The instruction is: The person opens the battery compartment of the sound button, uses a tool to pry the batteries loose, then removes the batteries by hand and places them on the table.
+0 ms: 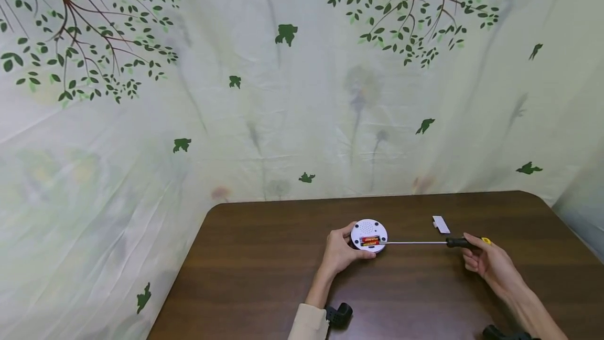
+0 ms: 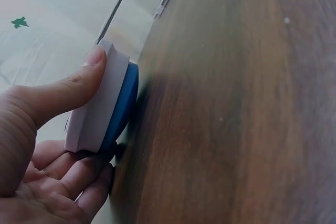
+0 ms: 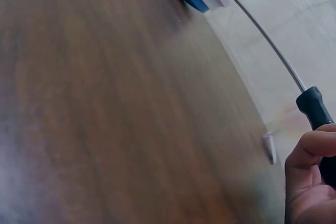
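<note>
A round white device with a blue far side [image 2: 123,106] is gripped at its edge by my left hand [image 1: 341,251], thumb on the near rim. Its white underside [image 1: 366,227] faces up, showing an uncovered battery bay with red-and-gold batteries [image 1: 370,241] in it. My right hand [image 1: 491,266] holds a long screwdriver [image 1: 456,243] by its dark handle with a yellow end. The screwdriver's thin shaft [image 3: 273,45] points left, and its tip is at the battery bay. Whether the tip touches a battery, I cannot tell.
A small white battery cover [image 1: 441,224] lies on the brown wooden table [image 1: 264,266], behind the screwdriver. Past the table's back edge hangs a pale curtain [image 1: 302,119] printed with leaves and branches. Black bands with cameras are on both wrists.
</note>
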